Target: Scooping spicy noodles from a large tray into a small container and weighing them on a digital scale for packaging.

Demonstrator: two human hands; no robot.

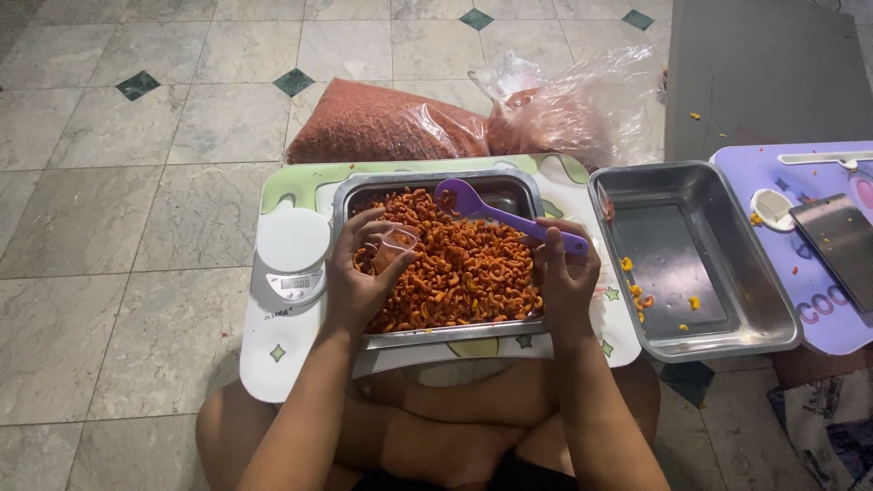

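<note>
Scale (293,255) left of snack tray (436,341), steel pan (768,336) right, bags (391,123) behind.

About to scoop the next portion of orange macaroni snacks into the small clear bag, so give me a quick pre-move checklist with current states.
1. Small clear bag held in left hand: ok.
2. Bag mouth open: cannot tell.
3. Purple scoop gripped by right hand: ok.
4. Scoop loaded: not ok, bowl looks empty.
5. Steel tray stocked with snacks: ok.
6. White scale platform free: ok.
</note>
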